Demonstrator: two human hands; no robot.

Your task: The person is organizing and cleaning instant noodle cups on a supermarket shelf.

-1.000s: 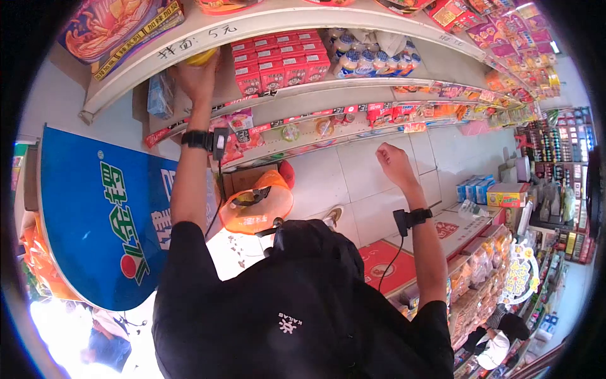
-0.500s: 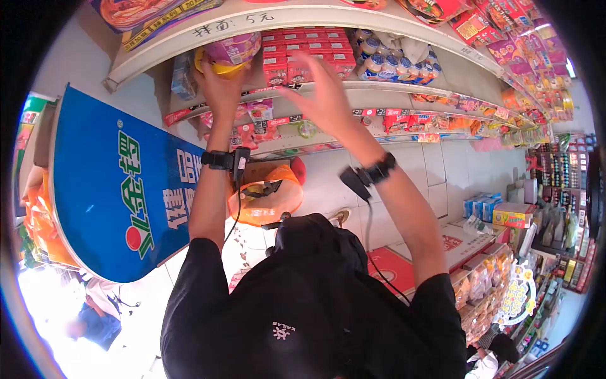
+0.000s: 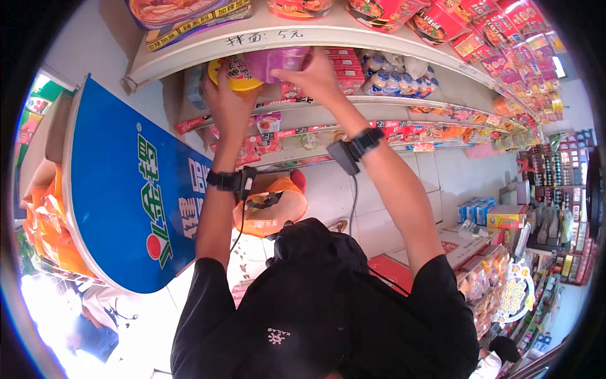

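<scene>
On a shelf near the top of the head view, a round purple and yellow tub point(image 3: 278, 61) is gripped between both hands. Its printed yellow face point(image 3: 238, 74) points left and toward me. My left hand point(image 3: 230, 104) wraps the yellow side, fingers closed around the edge. From the other side, my right hand point(image 3: 315, 77) grips the purple part, with some fingertips hidden behind it. Just right of the tub, partly covered by my right hand, are stacked red boxes point(image 3: 345, 69). Each wrist wears a black band with a cabled device.
Shrink-wrapped bottles point(image 3: 399, 79) stand farther right on the shelf. A handwritten price marks the upper shelf edge point(image 3: 315, 39), close above my hands. A large blue sign panel point(image 3: 120, 189) is at left. An orange bag point(image 3: 274, 208) sits on the floor below.
My right hand, open in the air before, has moved onto the purple part of the tub. The tub has turned, bringing its yellow face into view. The view has shifted slightly.
</scene>
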